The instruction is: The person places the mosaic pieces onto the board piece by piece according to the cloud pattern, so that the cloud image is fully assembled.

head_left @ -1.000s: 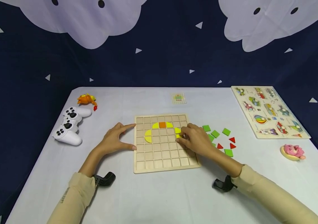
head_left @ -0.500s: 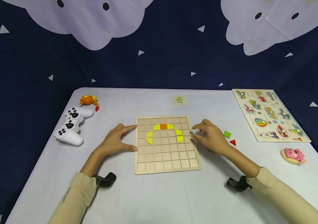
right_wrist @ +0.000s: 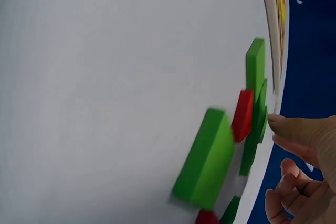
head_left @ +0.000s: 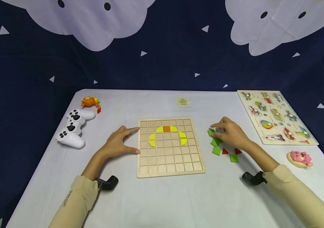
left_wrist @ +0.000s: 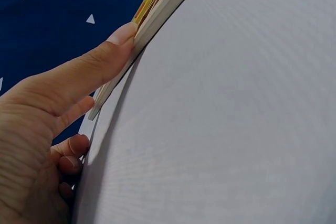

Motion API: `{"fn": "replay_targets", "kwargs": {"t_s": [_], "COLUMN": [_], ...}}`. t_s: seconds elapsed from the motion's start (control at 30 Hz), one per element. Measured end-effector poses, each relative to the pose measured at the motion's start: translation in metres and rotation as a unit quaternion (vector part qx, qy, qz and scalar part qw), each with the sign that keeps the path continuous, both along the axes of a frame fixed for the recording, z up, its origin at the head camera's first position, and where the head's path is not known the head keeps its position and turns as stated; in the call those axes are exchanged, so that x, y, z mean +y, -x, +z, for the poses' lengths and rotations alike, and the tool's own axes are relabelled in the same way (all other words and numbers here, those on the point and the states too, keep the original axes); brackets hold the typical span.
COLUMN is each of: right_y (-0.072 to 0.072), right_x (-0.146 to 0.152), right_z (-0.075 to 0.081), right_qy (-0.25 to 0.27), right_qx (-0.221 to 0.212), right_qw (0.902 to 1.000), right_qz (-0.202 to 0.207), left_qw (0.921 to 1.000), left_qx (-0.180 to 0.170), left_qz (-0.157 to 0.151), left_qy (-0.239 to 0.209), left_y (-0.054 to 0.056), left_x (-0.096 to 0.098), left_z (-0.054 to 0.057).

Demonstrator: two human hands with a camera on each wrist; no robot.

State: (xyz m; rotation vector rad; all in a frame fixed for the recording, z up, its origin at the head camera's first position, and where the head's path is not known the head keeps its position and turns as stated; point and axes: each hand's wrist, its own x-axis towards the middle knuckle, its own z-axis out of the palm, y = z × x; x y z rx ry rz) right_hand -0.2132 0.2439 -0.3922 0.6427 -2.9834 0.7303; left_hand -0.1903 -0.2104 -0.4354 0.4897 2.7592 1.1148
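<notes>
A wooden grid board (head_left: 167,161) lies in front of me. Yellow rounded pieces (head_left: 152,140) and an orange square (head_left: 166,129) sit in its cells. My left hand (head_left: 117,141) rests its spread thumb and index finger against the board's left edge; the left wrist view shows the thumb (left_wrist: 100,61) on that rim. To the right of the board, my right hand (head_left: 233,133) hovers over loose green square tiles (head_left: 216,151) and red triangles (head_left: 225,151). Its thumb and index finger are apart, close to a green tile (head_left: 210,133), and nothing shows between them.
A small pattern card (head_left: 183,102) lies behind the board. On the left are a white game controller (head_left: 73,126) and an orange toy (head_left: 90,101). At the right are a picture puzzle board (head_left: 277,118) and a pink figure (head_left: 299,158).
My right hand has left the yellow pieces on the board and moved right, over the loose tiles. The left hand stays at the board's edge.
</notes>
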Motion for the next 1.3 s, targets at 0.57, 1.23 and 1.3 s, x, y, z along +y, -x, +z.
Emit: {"fn": "replay_targets", "kwargs": {"t_s": [0.57, 1.23, 1.3], "right_y": [0.006, 0.010, 0.011], "right_x": [0.010, 0.003, -0.001], "right_z": [-0.007, -0.007, -0.005], "right_qy": [-0.028, -0.037, -0.032], "right_qx": [0.040, 0.061, 0.058], "right_qw": [0.9978, 0.9963, 0.9962], "right_qz": [0.045, 0.049, 0.057], "left_qw": [0.9999, 1.0000, 1.0000], "left_qx": [0.010, 0.000, -0.001], "left_qz": [-0.007, -0.004, -0.004], "left_qy": [0.009, 0.005, 0.005], "left_y": [0.000, 0.000, 0.000], "left_x": [-0.001, 0.000, 0.000], "left_z": [0.002, 0.000, 0.000]}}
